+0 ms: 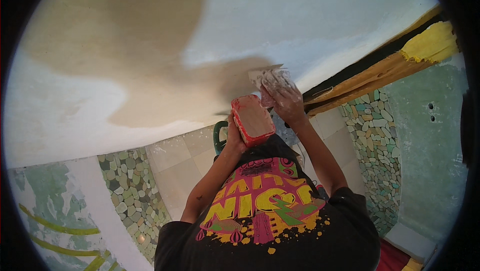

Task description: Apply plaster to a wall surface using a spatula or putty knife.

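My left hand [234,135] grips a red tub [258,140] by its left side, in front of my chest. Pale pinkish-beige filler [254,118] sits in the tub, and smears of it cling to the rim. Just right of and beyond the tub, my right hand [283,96] is closed on a putty knife [256,76]. White filler coats the fingers and the flat blade. The blade is close to the white wall [250,11]; whether it touches is hard to tell.
A wooden frame [365,76] with yellow cloth [431,42] borders the wall at right. Below are floor tiles [175,168], pebble mosaic strips [131,191] and a green wall [425,146]. A curved dark green object [218,137] shows behind my left hand. Shadows cross the white wall.
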A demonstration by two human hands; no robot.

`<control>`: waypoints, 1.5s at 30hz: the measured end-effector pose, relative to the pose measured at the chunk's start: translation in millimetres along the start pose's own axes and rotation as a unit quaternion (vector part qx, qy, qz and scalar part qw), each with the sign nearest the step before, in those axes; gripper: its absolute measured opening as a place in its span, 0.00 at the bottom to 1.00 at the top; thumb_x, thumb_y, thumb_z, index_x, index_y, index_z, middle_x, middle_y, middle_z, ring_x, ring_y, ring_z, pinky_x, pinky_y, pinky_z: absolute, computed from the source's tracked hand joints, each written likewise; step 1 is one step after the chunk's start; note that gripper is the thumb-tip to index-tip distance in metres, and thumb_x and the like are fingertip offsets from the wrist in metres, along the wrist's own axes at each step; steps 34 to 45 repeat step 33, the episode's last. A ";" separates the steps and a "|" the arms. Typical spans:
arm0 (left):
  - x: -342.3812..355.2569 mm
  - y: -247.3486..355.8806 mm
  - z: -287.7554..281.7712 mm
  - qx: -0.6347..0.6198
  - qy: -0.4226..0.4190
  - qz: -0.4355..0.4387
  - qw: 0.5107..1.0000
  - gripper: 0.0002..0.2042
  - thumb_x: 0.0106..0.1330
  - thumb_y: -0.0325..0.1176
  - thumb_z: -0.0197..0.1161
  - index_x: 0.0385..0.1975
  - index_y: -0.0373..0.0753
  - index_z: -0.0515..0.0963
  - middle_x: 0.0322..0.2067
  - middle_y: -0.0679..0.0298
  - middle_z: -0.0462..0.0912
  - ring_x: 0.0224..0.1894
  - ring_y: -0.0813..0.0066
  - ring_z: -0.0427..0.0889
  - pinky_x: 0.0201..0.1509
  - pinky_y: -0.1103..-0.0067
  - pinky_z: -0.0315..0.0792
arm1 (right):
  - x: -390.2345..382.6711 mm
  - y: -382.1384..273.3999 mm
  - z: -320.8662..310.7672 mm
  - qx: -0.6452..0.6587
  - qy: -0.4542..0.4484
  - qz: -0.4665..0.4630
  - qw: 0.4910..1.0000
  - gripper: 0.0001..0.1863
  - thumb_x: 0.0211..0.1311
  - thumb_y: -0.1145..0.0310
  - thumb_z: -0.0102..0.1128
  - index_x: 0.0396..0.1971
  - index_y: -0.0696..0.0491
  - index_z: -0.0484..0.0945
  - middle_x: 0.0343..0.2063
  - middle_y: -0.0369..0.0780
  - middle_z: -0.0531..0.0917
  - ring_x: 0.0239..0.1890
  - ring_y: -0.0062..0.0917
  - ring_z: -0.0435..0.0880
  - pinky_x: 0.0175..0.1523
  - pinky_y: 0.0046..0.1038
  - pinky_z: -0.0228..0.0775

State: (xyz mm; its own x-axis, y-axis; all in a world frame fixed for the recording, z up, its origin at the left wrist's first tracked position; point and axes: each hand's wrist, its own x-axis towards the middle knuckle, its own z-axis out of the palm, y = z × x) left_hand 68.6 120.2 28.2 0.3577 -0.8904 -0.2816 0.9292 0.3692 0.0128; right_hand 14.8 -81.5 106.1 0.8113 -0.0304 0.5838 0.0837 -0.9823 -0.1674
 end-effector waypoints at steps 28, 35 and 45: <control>-42.3 42.4 -9.6 -0.022 -0.011 0.116 0.993 0.36 0.72 0.65 0.46 0.69 0.43 0.65 0.62 0.55 0.76 0.62 0.53 0.77 0.66 0.51 0.71 | 36.1 -30.9 1.4 0.000 0.030 0.040 0.999 0.31 0.50 0.75 0.63 0.59 0.46 0.81 0.54 0.39 0.84 0.59 0.36 0.81 0.68 0.43 0.67; -59.6 44.1 -8.8 -0.002 0.018 0.155 0.988 0.31 0.74 0.59 0.48 0.67 0.42 0.67 0.59 0.54 0.78 0.59 0.53 0.80 0.61 0.51 0.76 | 52.6 -42.0 -25.8 0.068 0.134 0.036 0.988 0.21 0.61 0.72 0.67 0.55 0.44 0.84 0.51 0.42 0.86 0.60 0.34 0.82 0.67 0.42 0.69; -59.6 44.1 -8.8 -0.002 0.018 0.155 0.988 0.31 0.74 0.59 0.48 0.67 0.42 0.67 0.59 0.54 0.78 0.59 0.53 0.80 0.61 0.51 0.76 | 52.6 -42.0 -25.8 0.068 0.134 0.036 0.988 0.21 0.61 0.72 0.67 0.55 0.44 0.84 0.51 0.42 0.86 0.60 0.34 0.82 0.67 0.42 0.69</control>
